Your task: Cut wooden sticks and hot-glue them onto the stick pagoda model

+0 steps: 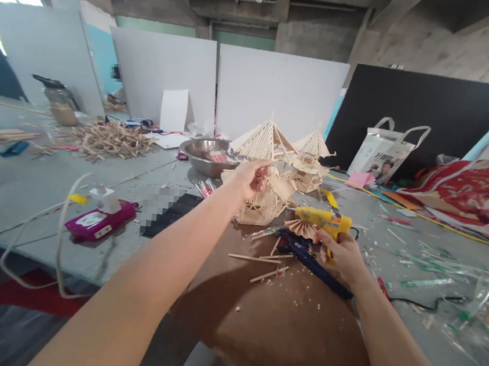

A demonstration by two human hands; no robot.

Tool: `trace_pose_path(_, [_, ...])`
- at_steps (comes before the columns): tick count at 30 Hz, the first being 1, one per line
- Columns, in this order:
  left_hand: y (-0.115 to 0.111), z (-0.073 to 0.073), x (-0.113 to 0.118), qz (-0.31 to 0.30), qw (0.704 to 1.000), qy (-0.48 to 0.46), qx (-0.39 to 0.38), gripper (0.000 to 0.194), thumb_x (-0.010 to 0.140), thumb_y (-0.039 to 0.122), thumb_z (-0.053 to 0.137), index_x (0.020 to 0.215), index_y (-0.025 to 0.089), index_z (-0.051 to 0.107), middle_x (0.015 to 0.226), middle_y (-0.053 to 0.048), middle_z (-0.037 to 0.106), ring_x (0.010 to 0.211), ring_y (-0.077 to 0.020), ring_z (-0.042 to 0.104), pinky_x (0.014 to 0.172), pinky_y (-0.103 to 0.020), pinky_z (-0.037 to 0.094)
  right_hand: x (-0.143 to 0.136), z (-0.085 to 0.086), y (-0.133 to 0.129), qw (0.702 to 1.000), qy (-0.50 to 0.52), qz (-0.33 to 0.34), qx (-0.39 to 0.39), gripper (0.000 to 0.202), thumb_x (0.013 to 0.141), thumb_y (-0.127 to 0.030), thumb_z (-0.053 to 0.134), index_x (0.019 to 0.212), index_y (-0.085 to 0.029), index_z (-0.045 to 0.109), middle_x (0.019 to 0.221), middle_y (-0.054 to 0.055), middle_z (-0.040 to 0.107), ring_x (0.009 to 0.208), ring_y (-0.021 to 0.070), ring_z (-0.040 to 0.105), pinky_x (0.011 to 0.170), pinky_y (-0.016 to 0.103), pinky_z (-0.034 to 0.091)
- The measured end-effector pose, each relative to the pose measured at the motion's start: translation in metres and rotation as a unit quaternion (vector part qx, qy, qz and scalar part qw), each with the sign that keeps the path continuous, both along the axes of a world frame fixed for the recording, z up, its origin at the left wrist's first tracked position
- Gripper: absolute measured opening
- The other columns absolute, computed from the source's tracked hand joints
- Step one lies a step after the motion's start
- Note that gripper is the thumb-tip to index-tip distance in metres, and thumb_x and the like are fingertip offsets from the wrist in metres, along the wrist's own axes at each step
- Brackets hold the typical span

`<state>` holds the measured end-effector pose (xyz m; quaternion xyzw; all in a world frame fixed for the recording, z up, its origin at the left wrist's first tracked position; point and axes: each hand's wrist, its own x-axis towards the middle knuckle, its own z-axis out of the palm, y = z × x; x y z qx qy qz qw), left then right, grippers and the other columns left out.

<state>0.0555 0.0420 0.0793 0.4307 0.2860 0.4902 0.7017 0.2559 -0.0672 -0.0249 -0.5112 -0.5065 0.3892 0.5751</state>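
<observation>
A pavilion model built of thin wooden sticks (259, 213) stands in front of me, with a pointed upper roof and a lower tier. My left hand (251, 179) is closed at the gap between its roofs; what the curled fingers pinch is hidden. In my right hand (342, 251) is a yellow hot glue gun (319, 216), its nozzle pointing left, close to the model's lower right side. Below the glue gun lie a pleated tan paper fan shape (301, 228) and a dark blue-handled tool (316, 266). Loose sticks (254, 258) are scattered on the brown board (232, 304).
Behind stands a second stick pavilion (310, 161), near a metal bowl (204, 154). A purple power strip (101, 220) with a white cable sits left, and a stick pile (113, 139) farther back. Plastic wrappers (430, 282) and a tote bag (381, 153) are at right.
</observation>
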Motion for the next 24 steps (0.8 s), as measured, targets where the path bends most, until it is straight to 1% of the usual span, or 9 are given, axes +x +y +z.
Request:
trace_pose_path(5, [0.0024, 0.0003, -0.0010, -0.007, 1.000, -0.001, 0.004, 0.014, 0.063, 0.017, 0.056, 0.054, 0.014, 0.045, 0.040, 0.005, 0.043, 0.030, -0.0036, 0.033, 0.035, -0.020, 0.017, -0.0008, 0.0017, -0.0011, 1.000, 0.005, 0.005, -0.004, 0.032, 0.059, -0.045, 0.061, 0.065, -0.015, 0.051, 0.052, -0.001, 0.055, 0.028, 0.0051, 0.038, 0.029, 0.020, 0.028])
trace_pose_path(15, [0.0031, 0.0001, -0.0017, -0.006, 1.000, -0.001, -0.004, 0.014, 0.059, 0.017, 0.058, 0.054, 0.015, 0.045, 0.041, 0.005, 0.043, 0.030, -0.0033, 0.032, 0.035, -0.019, 0.017, 0.0001, 0.0000, -0.0012, 1.000, -0.009, 0.003, -0.009, 0.033, 0.061, -0.046, 0.059, 0.068, -0.014, 0.053, 0.047, -0.001, 0.054, 0.028, 0.0054, 0.038, 0.030, 0.019, 0.026])
trace_pose_path(20, [0.0029, 0.0008, -0.0040, -0.033, 0.999, -0.014, -0.003, 0.009, 0.060, 0.020, 0.055, 0.057, 0.014, 0.049, 0.040, 0.005, 0.043, 0.029, -0.0040, 0.032, 0.034, -0.019, 0.018, -0.0012, 0.0016, -0.0023, 1.000, -0.005, -0.001, -0.012, 0.035, 0.058, -0.048, 0.061, 0.063, -0.015, 0.052, 0.045, -0.002, 0.052, 0.028, 0.0060, 0.038, 0.030, 0.020, 0.027])
trace_pose_path(24, [0.0016, 0.0022, -0.0059, -0.044, 0.999, -0.021, -0.008, 0.011, 0.059, 0.024, 0.051, 0.058, 0.013, 0.051, 0.041, 0.003, 0.044, 0.029, -0.0058, 0.035, 0.033, -0.019, 0.019, -0.0024, 0.0030, -0.0026, 1.000, -0.001, 0.002, -0.014, 0.035, 0.058, -0.048, 0.061, 0.062, -0.015, 0.052, 0.046, -0.002, 0.053, 0.028, 0.0060, 0.038, 0.030, 0.020, 0.027])
